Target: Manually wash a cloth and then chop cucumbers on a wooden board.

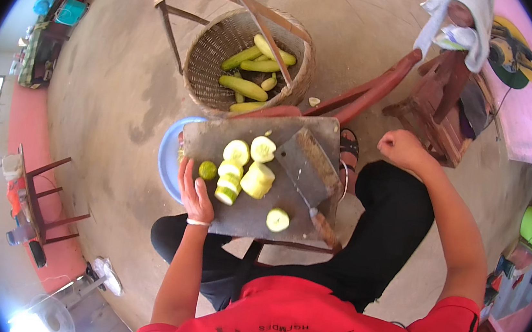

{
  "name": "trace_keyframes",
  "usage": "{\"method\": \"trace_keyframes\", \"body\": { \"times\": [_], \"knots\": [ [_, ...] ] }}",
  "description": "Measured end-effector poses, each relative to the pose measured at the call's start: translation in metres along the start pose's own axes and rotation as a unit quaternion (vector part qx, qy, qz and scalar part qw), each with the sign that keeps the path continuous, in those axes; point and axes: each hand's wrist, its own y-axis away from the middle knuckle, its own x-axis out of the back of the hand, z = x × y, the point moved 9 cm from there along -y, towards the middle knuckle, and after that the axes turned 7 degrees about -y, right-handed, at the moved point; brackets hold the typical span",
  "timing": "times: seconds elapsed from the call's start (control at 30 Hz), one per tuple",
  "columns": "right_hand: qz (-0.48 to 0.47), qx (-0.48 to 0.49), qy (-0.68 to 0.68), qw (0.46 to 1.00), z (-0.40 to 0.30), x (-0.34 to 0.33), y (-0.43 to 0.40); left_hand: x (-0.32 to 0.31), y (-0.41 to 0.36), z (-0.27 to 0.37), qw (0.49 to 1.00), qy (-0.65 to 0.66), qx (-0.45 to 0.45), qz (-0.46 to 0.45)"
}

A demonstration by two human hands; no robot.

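My left hand (196, 196) rests at the left edge of a worn cutting board (245, 222), palm turned inward and holding nothing. Beside its fingertips lies a green cucumber end (207, 170). Thick cucumber slices (229, 181) form a leaning row next to it, with a peeled-looking chunk (258, 180) and another slice (263, 149) to their right. One round piece (278, 220) sits apart near the board's front. A cleaver (307, 165) lies flat on the right side, its wooden handle toward me. My right hand (404, 150) is curled above my right knee, away from the board.
Beyond the board stands a woven basket (198, 71) with a tall handle, holding several yellow-green cucumbers (244, 87). A blue basin (168, 156) is partly under the board's left side. Red wooden poles (376, 92) extend toward a wooden stool (427, 115) draped with white cloth (480, 38).
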Motion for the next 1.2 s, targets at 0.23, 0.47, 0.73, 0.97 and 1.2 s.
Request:
{"method": "trace_keyframes", "body": {
  "times": [0.23,0.47,0.73,0.97,1.2],
  "knots": [
    [-0.113,0.134,0.093,0.980,0.008,-0.121,-0.097,-0.002,-0.007,0.003,1.000,-0.022,0.022,0.003],
    [0.066,0.238,0.218,0.944,0.044,-0.212,-0.210,-0.012,-0.011,0.001,0.997,-0.066,0.045,-0.023],
    [0.203,0.207,0.040,0.956,0.025,-0.218,-0.272,-0.011,-0.005,-0.007,0.991,-0.098,0.078,-0.050],
    [0.096,0.191,0.062,0.975,0.062,-0.252,-0.287,-0.014,-0.003,-0.005,0.993,-0.086,0.063,-0.050],
    [0.171,0.065,-0.424,0.887,0.077,-0.252,-0.175,0.004,0.001,-0.011,0.997,-0.061,0.044,-0.012]
  ]
}}
